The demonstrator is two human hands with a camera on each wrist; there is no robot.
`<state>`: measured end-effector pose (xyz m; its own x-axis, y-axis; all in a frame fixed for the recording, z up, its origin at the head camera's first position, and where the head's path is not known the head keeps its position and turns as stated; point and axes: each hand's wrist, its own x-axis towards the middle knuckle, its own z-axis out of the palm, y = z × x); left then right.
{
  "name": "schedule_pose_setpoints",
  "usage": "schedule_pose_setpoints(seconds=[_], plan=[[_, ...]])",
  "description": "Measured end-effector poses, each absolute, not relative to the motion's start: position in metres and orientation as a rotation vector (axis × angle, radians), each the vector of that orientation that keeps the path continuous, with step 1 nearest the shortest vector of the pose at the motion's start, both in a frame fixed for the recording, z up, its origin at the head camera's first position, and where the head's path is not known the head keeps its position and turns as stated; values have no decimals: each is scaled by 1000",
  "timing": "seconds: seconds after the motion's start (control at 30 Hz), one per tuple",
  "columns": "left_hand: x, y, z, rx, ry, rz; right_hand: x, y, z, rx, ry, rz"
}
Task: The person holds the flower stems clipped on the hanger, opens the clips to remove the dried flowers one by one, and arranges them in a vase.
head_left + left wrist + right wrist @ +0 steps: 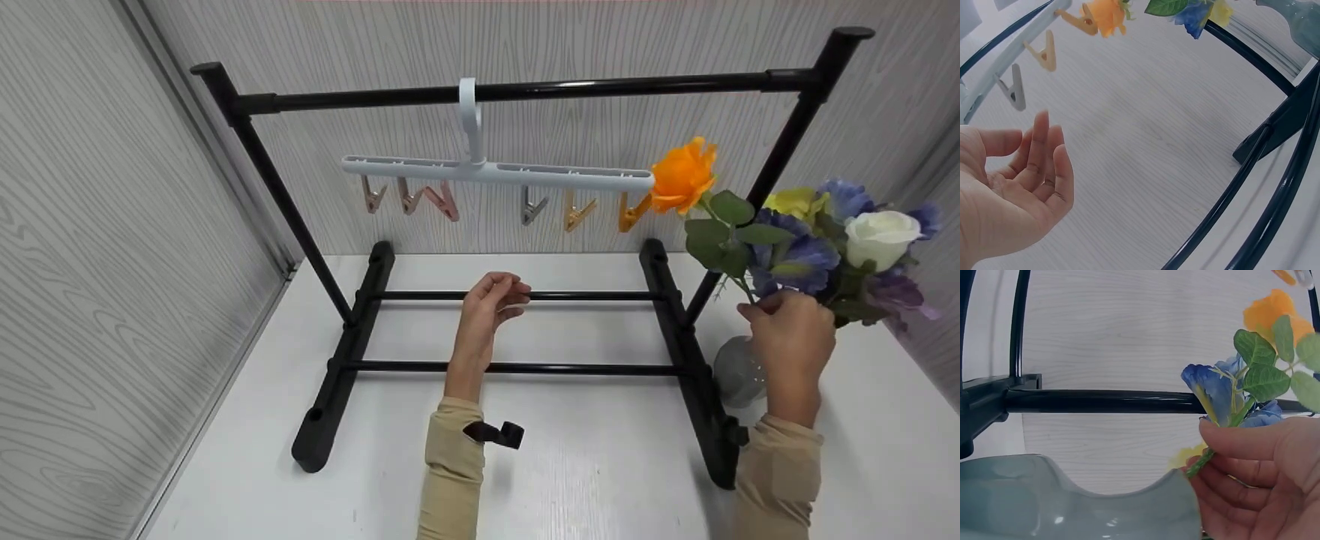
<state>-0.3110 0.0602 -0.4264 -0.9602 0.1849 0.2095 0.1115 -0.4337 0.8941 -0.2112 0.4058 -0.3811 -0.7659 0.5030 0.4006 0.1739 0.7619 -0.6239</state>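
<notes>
My right hand (795, 337) pinches the green stem (1202, 461) of an artificial orange flower (683, 175) between thumb and fingers, right at the rim of a grey-green glass vase (1112, 506). The flower's leaves (1264, 374) spread above the thumb, and its bloom overlaps the end of the hanger in the head view. Blue, yellow, white and purple flowers crowd behind this hand, among them a white rose (882, 240). With loosely bent fingers and nothing in them, my left hand (489, 307) hovers below the pale blue clip hanger (420, 166), nearest a grey clothespin (1013, 90).
A black rack stands on the white table (570, 450), its top bar (600, 89) carrying the hanger. Several coloured clothespins, such as an orange one (633, 213), hang under the hanger. Two lower bars (585, 369) cross between the rack's feet. Patterned panels (90, 262) enclose the back and sides.
</notes>
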Motion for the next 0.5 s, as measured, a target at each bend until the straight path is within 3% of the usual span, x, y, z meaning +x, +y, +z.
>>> schedule_pose_setpoints(seconds=[0.23,0.5], plan=[[-311,62,-426,436,1663,2587,-201,407,-375,-501,-2521,727],[-311,67,-425,455,1835,2518,-180,408,-365,-271,-2667,681]])
